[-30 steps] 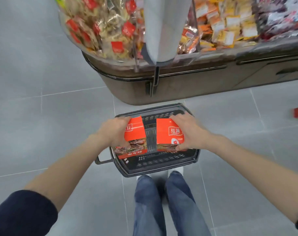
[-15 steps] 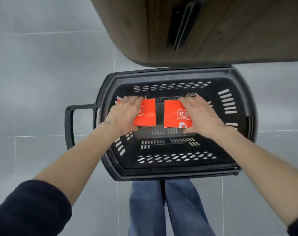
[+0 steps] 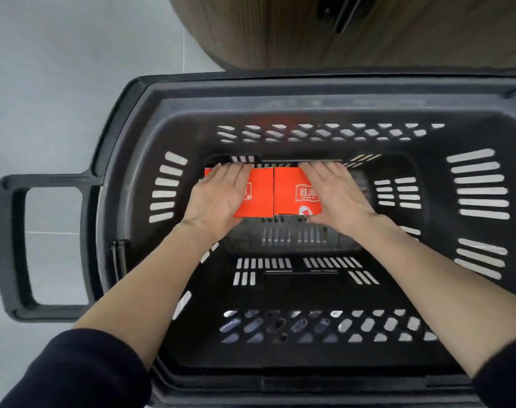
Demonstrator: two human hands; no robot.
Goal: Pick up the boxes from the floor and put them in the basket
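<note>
Orange left box, right box (touching) in basket; left hand, right hand palm-down, gripping one each.

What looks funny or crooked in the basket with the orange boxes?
Nothing stands out. The left box and right box sit side by side, lined up straight, low in the basket. The left hand and right hand hold one each.
</note>
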